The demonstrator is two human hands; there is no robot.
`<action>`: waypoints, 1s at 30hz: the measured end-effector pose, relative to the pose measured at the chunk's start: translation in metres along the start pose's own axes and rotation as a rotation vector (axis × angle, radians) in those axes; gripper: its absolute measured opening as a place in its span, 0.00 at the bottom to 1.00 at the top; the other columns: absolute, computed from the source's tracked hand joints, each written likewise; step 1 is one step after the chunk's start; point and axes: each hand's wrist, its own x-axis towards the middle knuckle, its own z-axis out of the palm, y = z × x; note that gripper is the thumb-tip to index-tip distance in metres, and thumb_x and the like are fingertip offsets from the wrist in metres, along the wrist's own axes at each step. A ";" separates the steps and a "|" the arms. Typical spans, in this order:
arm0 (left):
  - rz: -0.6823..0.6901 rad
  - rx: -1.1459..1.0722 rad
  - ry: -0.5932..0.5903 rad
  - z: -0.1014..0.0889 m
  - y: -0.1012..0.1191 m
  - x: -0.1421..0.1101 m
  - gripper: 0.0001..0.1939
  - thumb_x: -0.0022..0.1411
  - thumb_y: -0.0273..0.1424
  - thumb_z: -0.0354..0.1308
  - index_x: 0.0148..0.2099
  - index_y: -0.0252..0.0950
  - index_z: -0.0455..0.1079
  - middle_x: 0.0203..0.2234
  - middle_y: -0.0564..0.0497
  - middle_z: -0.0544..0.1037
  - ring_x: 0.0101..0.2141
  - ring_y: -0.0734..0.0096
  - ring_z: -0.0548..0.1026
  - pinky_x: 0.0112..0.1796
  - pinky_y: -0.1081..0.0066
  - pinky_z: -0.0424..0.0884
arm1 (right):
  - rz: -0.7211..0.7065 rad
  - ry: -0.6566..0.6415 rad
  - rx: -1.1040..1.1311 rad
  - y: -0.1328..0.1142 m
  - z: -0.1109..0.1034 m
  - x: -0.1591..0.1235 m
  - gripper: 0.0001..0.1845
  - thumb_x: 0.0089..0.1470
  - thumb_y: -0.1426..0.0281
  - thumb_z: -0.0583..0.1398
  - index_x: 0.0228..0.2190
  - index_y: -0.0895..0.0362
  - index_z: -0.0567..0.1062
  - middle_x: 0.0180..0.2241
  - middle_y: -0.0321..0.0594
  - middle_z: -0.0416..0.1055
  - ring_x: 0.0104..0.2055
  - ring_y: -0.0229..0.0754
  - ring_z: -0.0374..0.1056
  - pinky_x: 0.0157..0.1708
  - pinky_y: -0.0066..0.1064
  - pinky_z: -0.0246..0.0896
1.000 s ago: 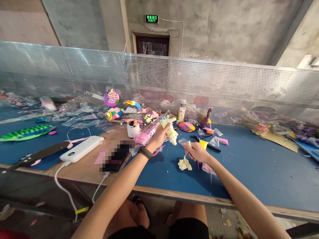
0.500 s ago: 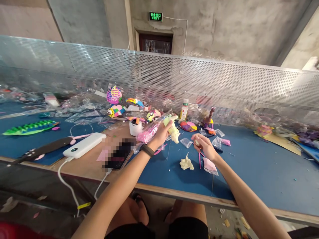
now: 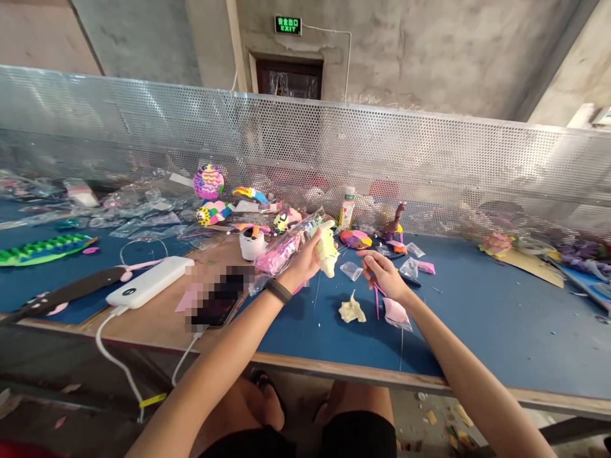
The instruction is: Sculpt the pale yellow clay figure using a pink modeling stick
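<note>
My left hand [image 3: 305, 259], with a dark band at the wrist, is closed round a pale yellow clay figure [image 3: 328, 252] above the table. To the right, my right hand [image 3: 386, 275] hovers with its index finger reaching left and the others curled; whatever sits in its fingers is hidden. A torn lump of cream modelling clay [image 3: 352, 310] lies on the table below and between the hands. Beside it are a thin pink strip [image 3: 377, 301] and a pink clay packet [image 3: 396, 313], just under my right hand.
A phone [image 3: 222, 299] and a white power bank [image 3: 150, 282] with cables lie at the left. Painted clay figures, a small bottle [image 3: 347, 208] and clear plastic bags line the back, before a perforated metal screen [image 3: 405, 159]. A green clay piece [image 3: 45, 251] sits far left.
My right hand has shifted slightly and its index finger has straightened; the small pale clay bit seen in its fingers before no longer shows. My left hand keeps the figure, now turned slightly. The view moved slightly.
</note>
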 end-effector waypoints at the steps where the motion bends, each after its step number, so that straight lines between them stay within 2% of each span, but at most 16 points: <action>1: -0.031 -0.026 -0.017 0.001 0.000 -0.001 0.29 0.66 0.52 0.67 0.61 0.40 0.72 0.37 0.49 0.82 0.39 0.62 0.83 0.40 0.65 0.80 | 0.014 0.010 0.027 0.001 0.000 0.001 0.28 0.58 0.44 0.65 0.47 0.53 0.74 0.28 0.29 0.57 0.25 0.35 0.57 0.17 0.26 0.63; 3: -0.084 -0.073 -0.036 0.003 0.002 -0.004 0.29 0.67 0.50 0.65 0.61 0.39 0.72 0.35 0.47 0.82 0.37 0.59 0.83 0.39 0.62 0.81 | 0.046 0.029 0.095 0.001 0.000 0.001 0.27 0.58 0.45 0.66 0.46 0.53 0.75 0.28 0.28 0.53 0.25 0.34 0.54 0.20 0.27 0.66; 6: -0.131 -0.081 -0.020 0.006 0.003 -0.009 0.26 0.67 0.48 0.64 0.58 0.35 0.74 0.32 0.46 0.80 0.33 0.60 0.83 0.35 0.63 0.81 | 0.049 0.063 0.168 0.000 0.000 0.001 0.27 0.57 0.45 0.67 0.47 0.51 0.76 0.30 0.30 0.60 0.27 0.35 0.60 0.24 0.28 0.72; 8: -0.132 -0.074 -0.010 0.008 0.005 -0.011 0.24 0.67 0.46 0.63 0.56 0.33 0.75 0.30 0.46 0.80 0.30 0.62 0.82 0.32 0.65 0.81 | 0.036 0.046 0.136 0.000 0.000 0.001 0.27 0.57 0.44 0.67 0.46 0.52 0.76 0.32 0.32 0.68 0.25 0.34 0.62 0.20 0.26 0.68; 10: -0.127 -0.069 -0.012 0.010 0.006 -0.013 0.24 0.68 0.45 0.62 0.56 0.32 0.74 0.30 0.46 0.80 0.29 0.64 0.81 0.30 0.67 0.81 | 0.032 0.009 0.057 0.001 -0.001 0.001 0.28 0.56 0.42 0.67 0.39 0.54 0.77 0.27 0.32 0.71 0.18 0.32 0.58 0.13 0.24 0.57; 11: -0.127 -0.070 -0.011 0.011 0.007 -0.014 0.23 0.69 0.45 0.61 0.56 0.31 0.74 0.30 0.46 0.80 0.28 0.65 0.81 0.30 0.68 0.80 | 0.033 0.003 0.014 0.002 -0.002 0.001 0.29 0.55 0.41 0.67 0.34 0.55 0.76 0.22 0.32 0.70 0.15 0.31 0.55 0.11 0.24 0.50; 13: -0.133 -0.069 0.003 0.011 0.008 -0.015 0.23 0.70 0.44 0.60 0.56 0.30 0.74 0.30 0.46 0.80 0.27 0.66 0.81 0.28 0.69 0.80 | 0.041 0.032 -0.034 0.005 -0.002 0.001 0.33 0.54 0.37 0.65 0.23 0.54 0.70 0.13 0.29 0.61 0.10 0.30 0.49 0.09 0.24 0.40; 15: -0.139 -0.059 0.025 0.011 0.008 -0.015 0.23 0.70 0.44 0.60 0.56 0.29 0.73 0.31 0.45 0.81 0.26 0.66 0.81 0.27 0.70 0.80 | 0.061 0.059 0.006 0.008 -0.001 0.001 0.39 0.57 0.35 0.60 0.16 0.52 0.61 0.08 0.27 0.50 0.09 0.30 0.44 0.10 0.25 0.36; 17: -0.139 -0.044 0.036 0.010 0.008 -0.014 0.24 0.69 0.44 0.60 0.56 0.29 0.73 0.31 0.44 0.82 0.26 0.66 0.81 0.26 0.70 0.79 | 0.090 0.059 0.114 0.008 0.000 0.002 0.41 0.60 0.34 0.57 0.14 0.52 0.56 0.08 0.26 0.44 0.10 0.29 0.41 0.11 0.25 0.37; 19: -0.129 -0.036 0.020 0.009 0.006 -0.014 0.24 0.69 0.43 0.61 0.57 0.29 0.73 0.31 0.44 0.82 0.26 0.66 0.81 0.26 0.70 0.79 | 0.130 0.043 0.205 0.006 -0.001 0.003 0.38 0.60 0.36 0.59 0.16 0.53 0.61 0.10 0.25 0.43 0.11 0.29 0.40 0.11 0.24 0.38; 21: -0.111 -0.037 -0.002 0.009 0.004 -0.014 0.24 0.68 0.43 0.62 0.57 0.29 0.73 0.31 0.45 0.81 0.26 0.67 0.81 0.27 0.71 0.79 | 0.175 0.026 0.259 0.003 -0.003 0.003 0.30 0.59 0.40 0.64 0.26 0.54 0.73 0.13 0.23 0.47 0.13 0.30 0.43 0.12 0.23 0.40; 24: -0.097 -0.039 -0.022 0.008 0.002 -0.013 0.25 0.67 0.44 0.63 0.57 0.30 0.73 0.31 0.46 0.81 0.26 0.68 0.81 0.27 0.72 0.79 | 0.238 -0.014 0.344 -0.002 -0.005 0.003 0.22 0.62 0.50 0.66 0.43 0.55 0.79 0.21 0.26 0.55 0.19 0.32 0.52 0.16 0.22 0.55; 27: -0.102 -0.033 -0.030 0.007 0.001 -0.013 0.26 0.66 0.45 0.64 0.56 0.29 0.74 0.31 0.46 0.81 0.26 0.67 0.81 0.26 0.72 0.78 | 0.267 -0.023 0.424 -0.003 -0.004 0.003 0.17 0.65 0.56 0.63 0.47 0.56 0.80 0.27 0.31 0.63 0.27 0.35 0.63 0.29 0.27 0.72; 29: -0.113 -0.023 -0.048 0.007 0.001 -0.012 0.26 0.65 0.45 0.64 0.56 0.29 0.74 0.31 0.45 0.81 0.26 0.66 0.81 0.26 0.71 0.78 | 0.248 0.011 0.412 -0.002 -0.003 0.004 0.15 0.63 0.60 0.65 0.47 0.55 0.81 0.31 0.35 0.69 0.30 0.36 0.67 0.32 0.26 0.73; 30: -0.121 -0.016 -0.065 0.007 0.001 -0.012 0.27 0.65 0.46 0.64 0.55 0.29 0.74 0.31 0.45 0.81 0.27 0.66 0.81 0.26 0.71 0.78 | 0.232 0.031 0.391 -0.001 -0.002 0.004 0.15 0.61 0.60 0.67 0.46 0.55 0.81 0.33 0.36 0.71 0.30 0.35 0.67 0.28 0.25 0.71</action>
